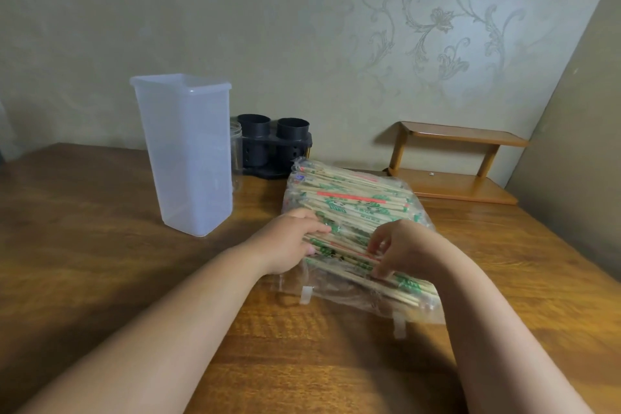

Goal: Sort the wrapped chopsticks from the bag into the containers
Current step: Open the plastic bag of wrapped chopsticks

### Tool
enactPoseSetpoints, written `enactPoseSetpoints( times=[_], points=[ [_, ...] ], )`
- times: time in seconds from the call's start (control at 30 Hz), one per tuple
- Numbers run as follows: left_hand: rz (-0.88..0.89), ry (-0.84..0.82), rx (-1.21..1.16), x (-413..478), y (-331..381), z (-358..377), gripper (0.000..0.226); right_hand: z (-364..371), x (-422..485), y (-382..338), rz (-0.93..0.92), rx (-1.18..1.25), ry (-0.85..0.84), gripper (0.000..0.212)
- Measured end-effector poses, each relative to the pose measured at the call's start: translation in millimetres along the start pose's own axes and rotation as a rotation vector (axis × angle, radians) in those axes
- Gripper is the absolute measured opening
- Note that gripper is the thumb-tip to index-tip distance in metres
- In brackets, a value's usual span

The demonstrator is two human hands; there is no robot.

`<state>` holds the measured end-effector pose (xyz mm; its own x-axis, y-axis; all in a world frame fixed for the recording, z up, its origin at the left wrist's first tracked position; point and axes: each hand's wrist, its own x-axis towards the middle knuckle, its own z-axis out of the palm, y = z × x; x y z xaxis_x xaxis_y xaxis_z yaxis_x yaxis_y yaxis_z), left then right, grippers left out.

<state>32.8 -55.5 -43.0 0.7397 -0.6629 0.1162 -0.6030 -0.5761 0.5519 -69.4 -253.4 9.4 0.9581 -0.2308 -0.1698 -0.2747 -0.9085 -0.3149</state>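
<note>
A clear plastic bag (339, 296) full of wrapped chopsticks (356, 202), printed green and red, lies on the wooden table at centre. My left hand (289, 242) grips the bundle's near left side, fingers curled over the top. My right hand (400, 245) pinches a few wrapped chopsticks near the bag's open front end. A tall translucent square container (188, 151) stands upright to the left of the bag. Behind it stand a black twin-cup holder (272, 141) and a clear jar (236, 151), mostly hidden.
A small two-tier wooden shelf (453, 161) sits at the back right against the patterned wall. A board (571, 111) leans along the right edge. Bare wooden table (84, 228) spreads to the left and in front of the bag.
</note>
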Motion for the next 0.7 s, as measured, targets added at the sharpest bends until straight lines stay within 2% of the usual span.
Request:
enactPoseSetpoints(
  times=[0.2,0.43,0.7],
  points=[
    [0.013,-0.023,0.055,20.1,-2.0,-3.2,0.050,4.4,11.2,2.1,0.028,-0.018,0.071,0.029],
    [-0.020,0.035,0.084,37.6,-9.3,4.9,0.048,10.8,41.1,3.2,0.061,-0.044,0.235,0.036],
    [-0.072,0.151,0.102,52.3,-15.7,7.3,0.045,11.6,64.3,1.3,0.048,-0.011,0.325,0.042]
  ],
)
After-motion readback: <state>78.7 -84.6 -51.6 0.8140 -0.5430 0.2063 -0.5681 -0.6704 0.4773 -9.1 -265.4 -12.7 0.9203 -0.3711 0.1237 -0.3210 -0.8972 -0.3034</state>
